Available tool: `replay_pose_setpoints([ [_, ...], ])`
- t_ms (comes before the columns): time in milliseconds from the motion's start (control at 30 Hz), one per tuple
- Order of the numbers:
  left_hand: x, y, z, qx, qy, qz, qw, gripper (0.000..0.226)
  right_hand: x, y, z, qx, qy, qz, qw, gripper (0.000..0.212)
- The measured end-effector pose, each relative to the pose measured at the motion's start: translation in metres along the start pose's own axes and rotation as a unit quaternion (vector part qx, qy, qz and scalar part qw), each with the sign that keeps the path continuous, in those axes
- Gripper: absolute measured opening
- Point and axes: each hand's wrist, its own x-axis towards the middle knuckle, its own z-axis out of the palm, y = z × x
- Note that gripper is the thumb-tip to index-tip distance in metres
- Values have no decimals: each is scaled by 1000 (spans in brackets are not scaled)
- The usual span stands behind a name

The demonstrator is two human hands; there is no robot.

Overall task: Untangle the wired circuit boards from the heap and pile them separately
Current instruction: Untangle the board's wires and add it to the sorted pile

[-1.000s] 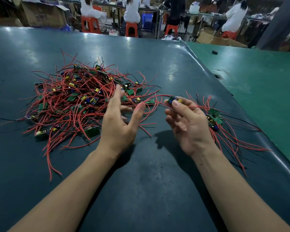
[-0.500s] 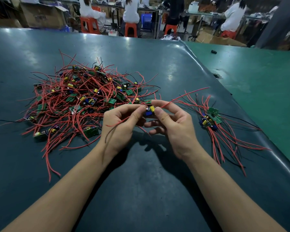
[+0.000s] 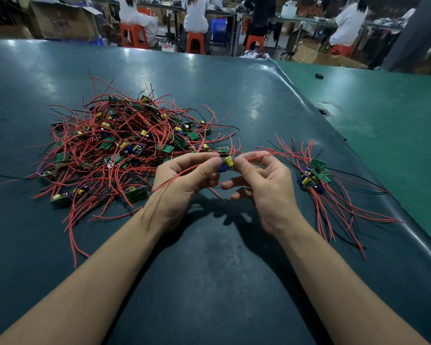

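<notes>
Clearly most of the sorting lies ahead. Nearest the camera, the left hand [image 3: 184, 180] and right hand [image 3: 261, 180] meet above the table [image 3: 209, 257], both pinching one board [image 3: 226, 165] between thumb and fingertips, so each grip is narrow and closed on that same small piece with its yellow and blue parts. One red wire [image 3: 179, 175] runs back from the pinch across the left hand toward the wrist, and others trail from the pinch to the right; whether they are fully free of the tangle cannot be told.

Just right of the grip, a little beyond it, lies the sorted pile [image 3: 314, 175]: only a few boards, their wires fanned toward the table edge. Left of the grip and farther back spreads the heap [image 3: 125, 148], dense with red wires and many green boards, its near edge almost reaching the left fingers. By this showing, a handful is done, one board is in hand, and the bulk remains knotted.
</notes>
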Motion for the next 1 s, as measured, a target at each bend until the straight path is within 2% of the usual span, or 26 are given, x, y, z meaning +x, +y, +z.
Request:
replay_pose_setpoints([
  [100,-1,0,-1,32,-3,-3,999,33,-1,2,0,-37,-2,-16,999,10],
  [267,-1,1,0,9,-4,0,1000,27,2,1,-2,-44,37,-34,998,8],
  [500,0,9,-1,-75,29,-1,997,9,12,-7,-16,36,155,-21,987,15],
  [667,1,11,-1,-78,51,4,996,9,15,-11,-22,62,192,-2,979,23],
  [800,0,10,0,-84,61,19,994,9,17,-10,-25,79,226,-7,971,21],
  [900,3,12,-4,-103,119,45,987,7,21,-13,-35,100,295,-26,950,22],
  [933,4,12,-6,-78,149,69,983,8,22,-14,-37,80,314,-40,945,22],
  [1000,4,9,-8,53,200,156,966,13,19,-13,-36,3,298,-86,951,19],
])
